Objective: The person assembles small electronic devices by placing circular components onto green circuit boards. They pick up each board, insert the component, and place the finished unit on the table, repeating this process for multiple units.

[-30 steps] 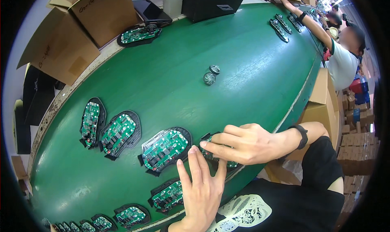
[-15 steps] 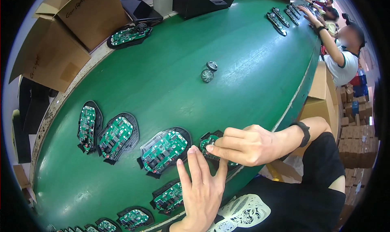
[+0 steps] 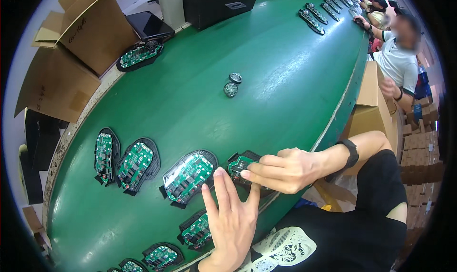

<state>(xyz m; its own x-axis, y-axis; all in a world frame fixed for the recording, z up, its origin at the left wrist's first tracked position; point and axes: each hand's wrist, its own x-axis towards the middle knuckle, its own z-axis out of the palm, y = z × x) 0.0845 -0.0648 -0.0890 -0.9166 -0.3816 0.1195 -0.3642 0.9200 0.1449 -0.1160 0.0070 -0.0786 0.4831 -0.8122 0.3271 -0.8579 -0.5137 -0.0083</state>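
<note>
A green circuit board in a black housing (image 3: pixel 240 162) lies at the near edge of the green work surface, partly covered by both hands. Over its right side, my right hand (image 3: pixel 287 170) is closed, thumb and fingers pinched down at the board; whatever they grip is hidden. My left hand (image 3: pixel 232 224) has its fingers spread, with the thumb against the housing's near side. Its fingertips reach beside another board in a housing (image 3: pixel 190 177), just to the left. A further board (image 3: pixel 196 231) sits partly behind the left hand.
More housed boards (image 3: pixel 135 162) lie at left and along the near edge. Two small round wheels (image 3: pixel 231 89) rest mid-surface. Cardboard boxes (image 3: pixel 62 81) and a black bin (image 3: pixel 216 8) line the far side. A co-worker (image 3: pixel 397 58) sits at right, beside an open carton (image 3: pixel 366 93).
The view has shifted slightly. Both hands stay at the same board with nearly the same pose. The co-worker at right now has one hand lowered near the carton.
</note>
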